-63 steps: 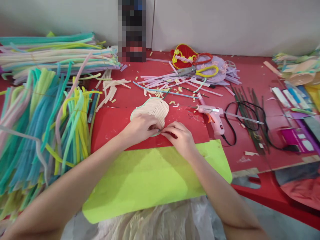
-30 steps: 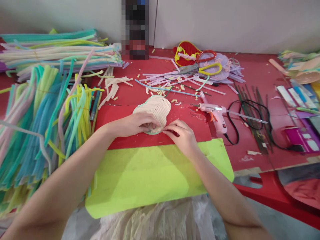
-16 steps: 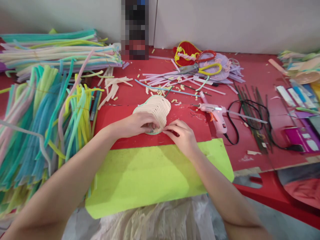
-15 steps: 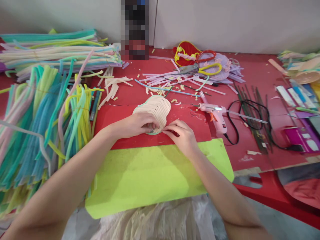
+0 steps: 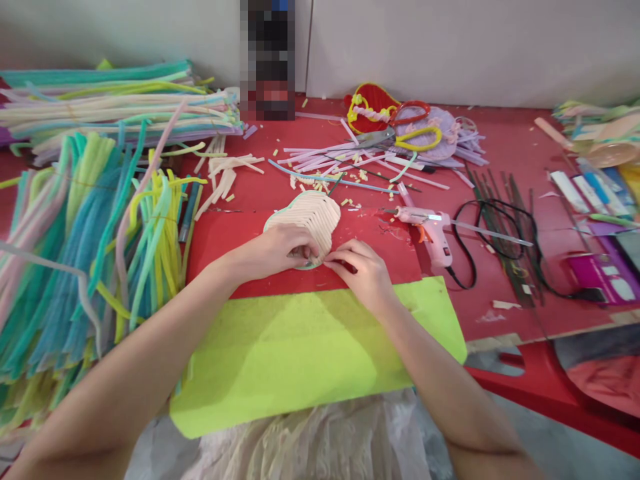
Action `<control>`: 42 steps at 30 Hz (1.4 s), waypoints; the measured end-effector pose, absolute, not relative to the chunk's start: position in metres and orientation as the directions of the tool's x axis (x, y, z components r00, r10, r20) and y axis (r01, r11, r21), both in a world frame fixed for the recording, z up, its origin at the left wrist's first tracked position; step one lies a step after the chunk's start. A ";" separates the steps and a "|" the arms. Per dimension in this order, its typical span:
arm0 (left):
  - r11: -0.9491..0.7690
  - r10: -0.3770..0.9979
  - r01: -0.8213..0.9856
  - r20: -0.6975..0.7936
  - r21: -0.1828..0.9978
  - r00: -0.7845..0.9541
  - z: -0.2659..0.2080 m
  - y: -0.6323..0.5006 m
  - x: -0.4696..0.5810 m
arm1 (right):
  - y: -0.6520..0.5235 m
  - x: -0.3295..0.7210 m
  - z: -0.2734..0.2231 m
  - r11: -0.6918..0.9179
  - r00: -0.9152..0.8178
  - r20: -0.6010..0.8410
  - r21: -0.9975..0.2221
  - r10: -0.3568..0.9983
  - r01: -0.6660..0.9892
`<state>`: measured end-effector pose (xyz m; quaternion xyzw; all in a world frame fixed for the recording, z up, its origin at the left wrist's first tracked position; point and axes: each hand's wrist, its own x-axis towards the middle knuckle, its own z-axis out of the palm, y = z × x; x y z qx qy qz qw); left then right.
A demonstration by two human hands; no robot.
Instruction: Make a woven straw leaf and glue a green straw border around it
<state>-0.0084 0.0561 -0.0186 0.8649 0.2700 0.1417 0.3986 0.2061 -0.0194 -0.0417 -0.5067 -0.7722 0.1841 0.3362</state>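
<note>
Your one cream ribbed piece lies mid-scene on the red bench, just beyond the single yellow-green sheet. It should feel light and soft, with fuzzy ribs that flatten if squeezed and slip little; take hold at the rim, where it's probably firmest. Your left hand lies over its near left part, fingers curled in; you cannot tell whether they grip anything. Your right hand has thumb and forefinger pinched narrow on the near right edge. To the right you have one pink glue gun; on the far side, one pair of scissors, among lilac strips too jumbled to count.
</note>
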 end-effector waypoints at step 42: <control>-0.514 0.753 0.547 0.043 0.660 0.656 -0.025 0.046 0.012 | -0.019 0.209 -0.042 0.390 -0.220 0.325 -0.694 0.920 0.605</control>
